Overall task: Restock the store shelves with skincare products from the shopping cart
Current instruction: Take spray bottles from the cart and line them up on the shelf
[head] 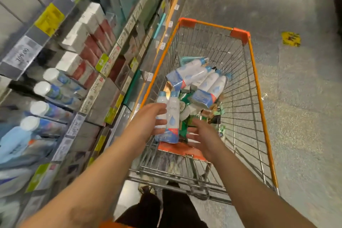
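Twin-pack lifted at near end of shopping cart (255, 72)
Left hand (151, 118) gripped the bottle twin-pack (171, 118); right hand (205, 139) was spread wide, holding nothing

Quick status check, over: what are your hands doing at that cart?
Left hand holds twin pack of bottles above cart. Right hand open beside it. More packs inside. Nothing in the way.
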A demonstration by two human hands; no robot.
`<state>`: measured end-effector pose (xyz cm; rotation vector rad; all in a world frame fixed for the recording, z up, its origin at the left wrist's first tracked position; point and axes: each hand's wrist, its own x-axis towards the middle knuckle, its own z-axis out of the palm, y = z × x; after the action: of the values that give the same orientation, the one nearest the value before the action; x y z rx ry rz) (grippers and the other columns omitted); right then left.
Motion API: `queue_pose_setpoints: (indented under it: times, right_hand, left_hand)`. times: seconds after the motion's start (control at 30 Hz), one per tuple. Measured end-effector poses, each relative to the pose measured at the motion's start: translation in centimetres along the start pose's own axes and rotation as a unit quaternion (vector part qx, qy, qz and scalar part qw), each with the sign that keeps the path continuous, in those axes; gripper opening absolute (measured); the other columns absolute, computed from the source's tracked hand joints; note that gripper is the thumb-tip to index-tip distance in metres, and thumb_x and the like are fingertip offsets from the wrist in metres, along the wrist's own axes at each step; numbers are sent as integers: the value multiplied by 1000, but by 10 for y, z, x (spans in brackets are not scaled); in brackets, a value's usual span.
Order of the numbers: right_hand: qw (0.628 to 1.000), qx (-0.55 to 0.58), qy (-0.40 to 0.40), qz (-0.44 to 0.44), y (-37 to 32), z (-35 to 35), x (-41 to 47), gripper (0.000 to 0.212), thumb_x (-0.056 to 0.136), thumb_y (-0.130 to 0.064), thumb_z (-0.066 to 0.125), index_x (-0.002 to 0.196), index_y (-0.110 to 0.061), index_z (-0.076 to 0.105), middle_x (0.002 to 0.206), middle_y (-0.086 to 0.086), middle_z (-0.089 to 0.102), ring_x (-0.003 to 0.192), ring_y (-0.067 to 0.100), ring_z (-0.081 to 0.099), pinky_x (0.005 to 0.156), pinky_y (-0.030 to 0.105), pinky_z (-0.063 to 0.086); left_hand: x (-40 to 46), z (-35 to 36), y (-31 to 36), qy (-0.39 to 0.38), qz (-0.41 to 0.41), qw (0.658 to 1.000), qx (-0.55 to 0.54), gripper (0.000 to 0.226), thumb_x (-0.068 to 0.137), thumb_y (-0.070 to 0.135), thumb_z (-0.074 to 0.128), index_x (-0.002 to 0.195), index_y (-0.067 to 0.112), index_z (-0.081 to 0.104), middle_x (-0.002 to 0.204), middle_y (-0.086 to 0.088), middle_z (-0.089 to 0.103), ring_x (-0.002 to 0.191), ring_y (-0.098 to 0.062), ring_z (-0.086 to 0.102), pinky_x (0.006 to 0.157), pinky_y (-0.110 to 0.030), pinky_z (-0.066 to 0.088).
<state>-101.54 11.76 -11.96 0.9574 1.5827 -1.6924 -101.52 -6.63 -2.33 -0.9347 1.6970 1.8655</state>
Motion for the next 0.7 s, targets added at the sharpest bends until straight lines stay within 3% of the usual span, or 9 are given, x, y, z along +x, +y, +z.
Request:
queue_pose_setpoints:
  times: [0.1,0.23,0.33,0.47,0.6,0.7]
  right_hand:
    - [1000,-23,0,15,-1,-2,29,36,101,-42,60,126,-17,60,110,6,66,92,21,64,81,40,52]
    - [997,-57,-29,31,3,1,63,18,103,-38,59,108,-20,61,107,-1,63,97,17,61,94,44,50]
    - [996,-73,-45,14,11,9,83,15,101,-29,62,92,-19,69,98,2,72,85,16,67,79,36,54]
    - [984,-168,-55,-36,30,25,111,40,91,-34,71,124,-12,68,114,7,74,96,24,71,82,38,58]
    - [971,-217,-36,-90,41,40,127,54,86,-18,80,133,-11,54,125,5,66,110,25,65,97,40,53]
    - [976,-206,-28,-63,41,47,139,69,86,-15,81,142,-8,43,130,10,60,113,27,60,94,32,46]
  left_hand:
    - [16,9,-11,25,-29,999,0,26,101,34,60,119,18,68,116,3,71,91,-19,70,96,-48,56]
    - [33,22,-18,40,-56,998,6,26,102,34,56,118,18,68,121,2,69,98,-23,69,95,-46,56]
    - [42,30,-20,60,-69,996,1,28,102,31,55,122,15,66,121,-1,68,96,-23,65,92,-44,56]
    - [51,31,-25,68,-86,994,-2,32,102,32,56,126,14,64,124,-2,67,97,-23,65,85,-39,59]
    - [57,29,-30,78,-92,993,4,31,101,31,56,127,15,63,128,-3,67,96,-21,65,82,-36,58]
    - [60,29,-34,83,-95,992,4,30,101,29,57,127,15,63,129,-6,67,95,-21,64,78,-35,58]
